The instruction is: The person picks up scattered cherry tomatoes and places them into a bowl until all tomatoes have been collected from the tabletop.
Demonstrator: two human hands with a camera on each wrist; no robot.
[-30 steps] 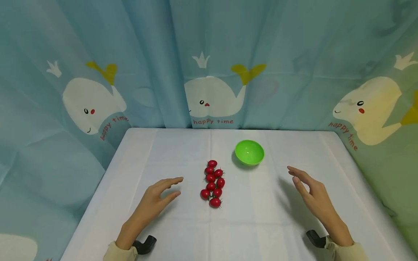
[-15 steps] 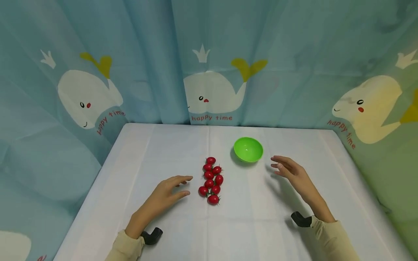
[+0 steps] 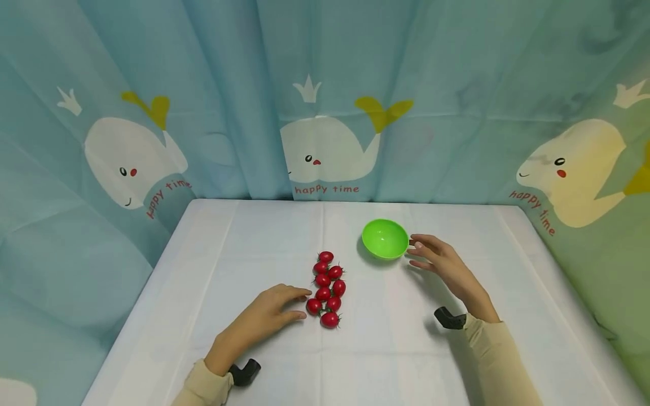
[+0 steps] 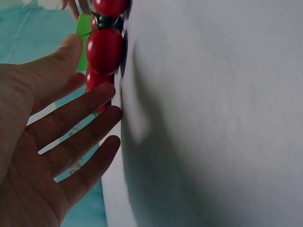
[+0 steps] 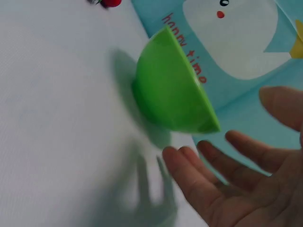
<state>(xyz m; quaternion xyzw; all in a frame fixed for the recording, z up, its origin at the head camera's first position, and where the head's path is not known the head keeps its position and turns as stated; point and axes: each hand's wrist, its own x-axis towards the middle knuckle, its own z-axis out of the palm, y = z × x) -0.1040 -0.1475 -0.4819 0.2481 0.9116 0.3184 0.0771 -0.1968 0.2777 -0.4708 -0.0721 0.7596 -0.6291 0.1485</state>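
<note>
Several red cherry tomatoes (image 3: pixel 323 280) with green stems lie in a cluster on the white-covered table. My left hand (image 3: pixel 274 310) is just left of the nearer tomatoes, thumb and fingers spread apart with nothing held. In the left wrist view, the left fingertips (image 4: pixel 111 113) are close beside the tomatoes (image 4: pixel 105 52); contact cannot be made out. Farther back stands a bright green bowl (image 3: pixel 385 239), upright, with nothing seen inside. My right hand (image 3: pixel 444 268) is at its right side, fingers extended. The right wrist view has a small gap between those fingers and the bowl (image 5: pixel 170 87).
A white cloth covers the table (image 3: pixel 376 372). Behind and around it hangs a blue-green curtain (image 3: pixel 228 141) printed with white whales. Black wrist mounts (image 3: pixel 246 373) sit on both forearms at the sleeve cuffs.
My left hand has moved right, up to the tomatoes. My right hand has moved left and away from me, up to the bowl. The head view has shifted slightly.
</note>
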